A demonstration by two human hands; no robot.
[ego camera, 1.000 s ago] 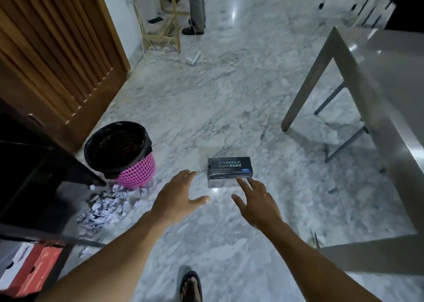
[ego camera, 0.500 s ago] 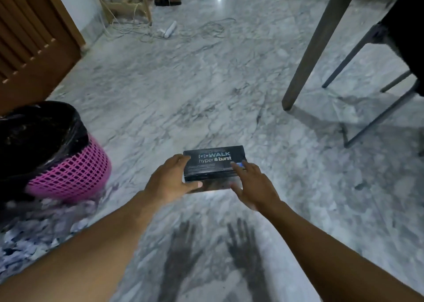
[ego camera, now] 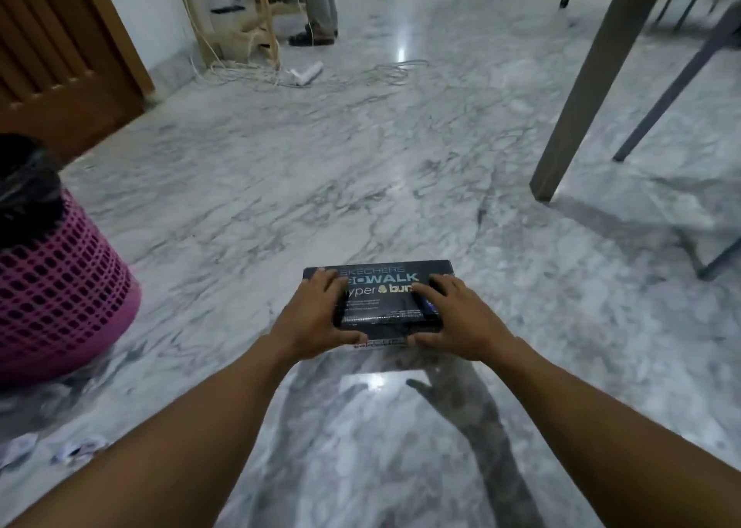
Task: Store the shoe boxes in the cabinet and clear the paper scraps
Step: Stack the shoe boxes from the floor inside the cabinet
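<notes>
A dark shoe box [ego camera: 383, 287] with light lettering lies on the marble floor in the middle of the view. My left hand [ego camera: 310, 319] grips its left end, fingers over the lid and thumb along the near side. My right hand [ego camera: 457, 321] grips the right end the same way. A few white paper scraps [ego camera: 76, 449] lie on the floor at the lower left, partly blurred. The cabinet is out of view.
A pink mesh bin [ego camera: 56, 299] with a black liner stands at the left. A table leg [ego camera: 581, 98] and chair legs [ego camera: 673, 86] are at the right. A wooden door [ego camera: 60, 54], floor cables with a power strip [ego camera: 306, 74] and a standing person's legs [ego camera: 316, 6] lie further back.
Both hands went from reaching toward the box to closing on its two ends. The view has dropped lower and closer to the floor and box.
</notes>
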